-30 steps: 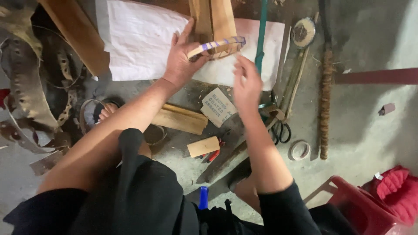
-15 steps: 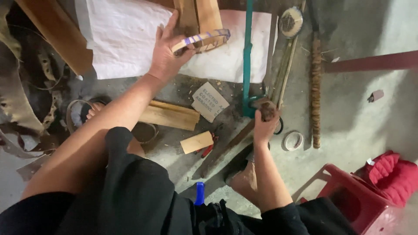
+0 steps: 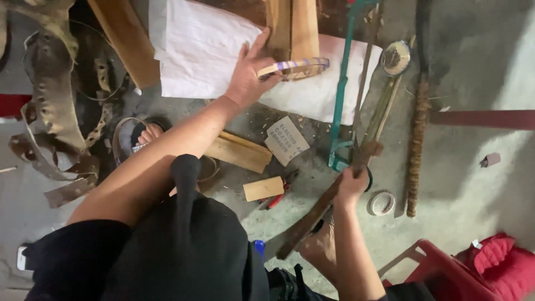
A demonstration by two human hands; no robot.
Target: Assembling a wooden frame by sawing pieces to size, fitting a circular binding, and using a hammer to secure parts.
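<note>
You've got a tape roll (image 3: 382,203) on the floor (image 3: 473,189), a small wood block (image 3: 263,189), red-handled pliers (image 3: 278,192), and a red stool (image 3: 446,267).

grey concrete floor (image 3: 479,72), dusty | white paper sheet (image 3: 195,50) spread near top | small wood block (image 3: 263,188) and cardboard card (image 3: 286,140) mid-floor | tape roll (image 3: 382,203) right | long rusty rod (image 3: 417,134) beside it

Grey concrete floor (image 3: 479,67) (dusty), red plastic stool (image 3: 440,267) nearby.
</note>
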